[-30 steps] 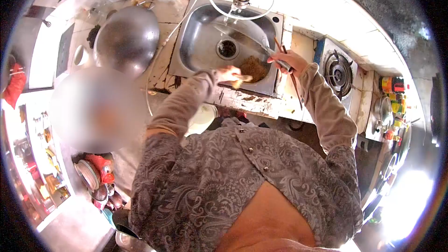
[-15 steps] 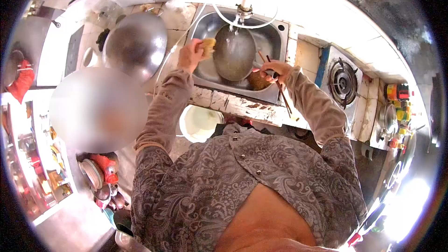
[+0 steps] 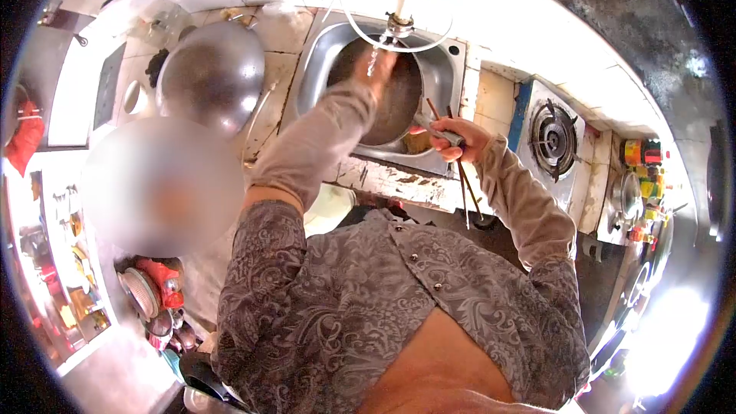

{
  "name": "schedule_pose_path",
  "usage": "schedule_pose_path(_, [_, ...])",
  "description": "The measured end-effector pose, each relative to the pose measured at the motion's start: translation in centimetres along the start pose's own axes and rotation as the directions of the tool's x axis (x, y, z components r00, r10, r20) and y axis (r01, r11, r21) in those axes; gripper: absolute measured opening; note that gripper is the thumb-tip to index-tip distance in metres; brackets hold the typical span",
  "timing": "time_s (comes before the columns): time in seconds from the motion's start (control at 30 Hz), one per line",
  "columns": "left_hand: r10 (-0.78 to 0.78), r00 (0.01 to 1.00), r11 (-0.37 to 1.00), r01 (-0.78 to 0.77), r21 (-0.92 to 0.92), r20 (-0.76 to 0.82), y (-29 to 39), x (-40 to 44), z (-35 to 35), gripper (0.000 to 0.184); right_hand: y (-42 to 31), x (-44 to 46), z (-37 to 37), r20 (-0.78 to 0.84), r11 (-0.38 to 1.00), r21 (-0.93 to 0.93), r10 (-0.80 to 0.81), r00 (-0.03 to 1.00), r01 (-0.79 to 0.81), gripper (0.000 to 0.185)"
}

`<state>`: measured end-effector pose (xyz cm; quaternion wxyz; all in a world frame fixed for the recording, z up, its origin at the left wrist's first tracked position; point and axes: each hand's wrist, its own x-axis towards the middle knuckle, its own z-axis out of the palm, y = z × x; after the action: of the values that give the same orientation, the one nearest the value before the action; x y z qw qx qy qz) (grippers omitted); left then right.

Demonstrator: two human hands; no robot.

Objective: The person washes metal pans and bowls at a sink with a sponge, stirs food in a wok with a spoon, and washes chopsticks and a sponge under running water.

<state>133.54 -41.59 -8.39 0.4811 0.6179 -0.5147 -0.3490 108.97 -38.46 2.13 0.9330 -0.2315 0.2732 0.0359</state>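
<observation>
A round dark wok [image 3: 397,103] rests in the metal sink [image 3: 313,57] beneath the tap [image 3: 404,0], with water running down. My right hand [image 3: 460,139] is wrapped round the wok's handle and also has thin brown chopsticks [image 3: 463,184] between its fingers, pointing down toward me. My left hand [image 3: 374,67] is over the wok's far left part, right under the stream. It is smeared by motion, and whatever it holds is hidden.
A large metal wok or lid [image 3: 211,77] stands left of the sink. A gas burner [image 3: 553,138] is on the right. Below the counter edge [image 3: 391,180] is a pale bucket [image 3: 330,207]. A white hose [image 3: 353,27] loops round the tap.
My left hand has moved from the sink's left side, where it held a yellowish scrubber, to under the water. My right hand keeps the handle and chopsticks; the wok has shifted slightly.
</observation>
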Motion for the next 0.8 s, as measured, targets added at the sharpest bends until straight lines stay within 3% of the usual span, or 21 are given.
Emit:
schedule_pose_path(0.03, [0.009, 1.0, 0.996, -0.011, 0.089, 0.024, 1.1, 1.0, -2.2, 0.021, 0.1, -0.4, 0.2, 0.019, 1.0, 0.012, 0.001, 1.0, -0.001, 0.043])
schedule_pose_path(0.07, [0.209, 0.961, 0.712, -0.275, 0.646, 0.179, 0.4, 1.8, -4.7, 0.022, 0.4, -0.4, 0.3, -0.003, 0.998, 0.059, -0.011, 1.0, 0.011, 0.043])
schedule_pose_path(0.13, [-0.122, 0.952, 0.363, -0.22, 0.905, 0.281, 1.2, -0.2, -6.8, 0.026, 0.5, 0.2, 0.6, -0.037, 0.989, 0.14, -0.04, 0.999, 0.044, 0.042])
schedule_pose_path(0.2, [-0.423, 0.896, 0.523, 0.121, 0.843, 0.133, -6.5, -2.0, -7.2, 0.023, 0.7, 1.8, -0.4, -0.109, 0.989, 0.136, -0.043, 0.993, 0.058, 0.035])
schedule_pose_path(0.23, [-0.371, 0.853, 0.556, -0.113, 0.823, 0.368, -5.1, -3.6, -8.0, 0.024, 0.6, 2.7, -0.8, -0.147, 0.988, 0.147, -0.034, 0.988, 0.056, 0.033])
schedule_pose_path(0.27, [-0.317, 0.749, 0.576, -0.335, 0.745, 0.582, -3.2, -5.6, -8.6, 0.026, 0.5, 3.6, -1.3, -0.186, 0.986, 0.16, -0.024, 0.982, 0.054, 0.032])
schedule_pose_path(0.3, [-0.193, 0.836, 0.555, -0.339, 0.76, 0.513, -3.1, -6.6, -8.6, 0.027, 0.6, 4.3, -1.8, -0.19, 0.968, 0.241, -0.02, 0.982, 0.066, 0.029])
schedule_pose_path(0.37, [0.074, 0.936, 0.524, -0.33, 0.785, 0.344, -2.8, -8.4, -7.4, 0.03, 0.9, 6.0, -2.2, -0.213, 0.979, 0.195, -0.02, 0.977, 0.062, 0.03])
schedule_pose_path(0.4, [-0.134, 0.958, 0.775, -0.058, 0.63, 0.252, -2.1, -9.3, -6.5, 0.029, 0.9, 6.9, -2.6, -0.226, 0.984, 0.166, -0.018, 0.974, 0.057, 0.03])
schedule_pose_path(0.43, [-0.353, 0.91, 0.886, 0.249, 0.391, 0.219, 0.2, -10.1, -5.4, 0.028, 1.1, 7.8, -3.4, -0.22, 0.99, 0.14, 0.014, 0.975, 0.017, 0.029])
schedule_pose_path(0.47, [-0.547, 0.798, 0.836, 0.538, 0.11, 0.253, 2.3, -10.9, -4.4, 0.027, 1.2, 8.5, -3.8, -0.241, 0.996, 0.087, 0.014, 0.97, 0.007, 0.028])
schedule_pose_path(0.5, [-0.606, 0.697, 0.696, 0.698, -0.168, 0.383, 3.9, -11.9, -3.8, 0.028, 1.3, 9.0, -4.0, -0.262, 0.999, 0.037, 0.017, 0.965, -0.008, 0.027])
schedule_pose_path(0.53, [-0.6, 0.6, 0.451, 0.8, -0.396, 0.528, 5.0, -12.9, -3.1, 0.028, 1.5, 9.3, -3.8, -0.283, 1.0, -0.014, 0.02, 0.959, -0.025, 0.026])
schedule_pose_path(0.57, [-0.588, 0.599, 0.268, 0.779, -0.567, 0.544, 5.3, -13.5, -1.9, 0.029, 0.2, 7.9, 0.8, -0.28, 0.973, -0.219, 0.007, 0.96, -0.07, 0.026])
schedule_pose_path(0.6, [-0.572, 0.601, 0.068, 0.713, -0.698, 0.558, 5.5, -13.6, -0.8, 0.031, 0.2, 8.9, -2.2, -0.242, 0.938, -0.316, 0.067, 0.968, -0.144, 0.027])
schedule_pose_path(0.63, [-0.5, 0.631, -0.084, 0.646, -0.759, 0.593, 6.3, -13.2, -0.2, 0.024, -0.5, 8.0, 0.0, -0.345, 0.858, -0.488, -0.02, 0.939, -0.161, 0.023])
schedule_pose_path(0.67, [-0.443, 0.654, -0.139, 0.625, -0.768, 0.613, 4.3, -13.2, -0.1, 0.022, -1.0, 6.9, 2.1, -0.425, 0.746, -0.637, -0.126, 0.896, -0.197, 0.018])
schedule_pose_path(0.73, [-0.318, 0.702, -0.252, 0.585, -0.771, 0.637, -1.2, -13.4, 0.1, 0.018, -2.7, 6.8, 0.7, -0.42, 0.853, -0.519, -0.202, 0.884, -0.052, 0.012])
schedule_pose_path(0.8, [-0.541, 0.666, -0.054, 0.582, -0.811, 0.514, 0.9, -14.2, -1.9, 0.013, -4.5, 8.2, -0.5, -0.355, 0.907, -0.399, -0.29, 0.889, 0.136, 0.005])
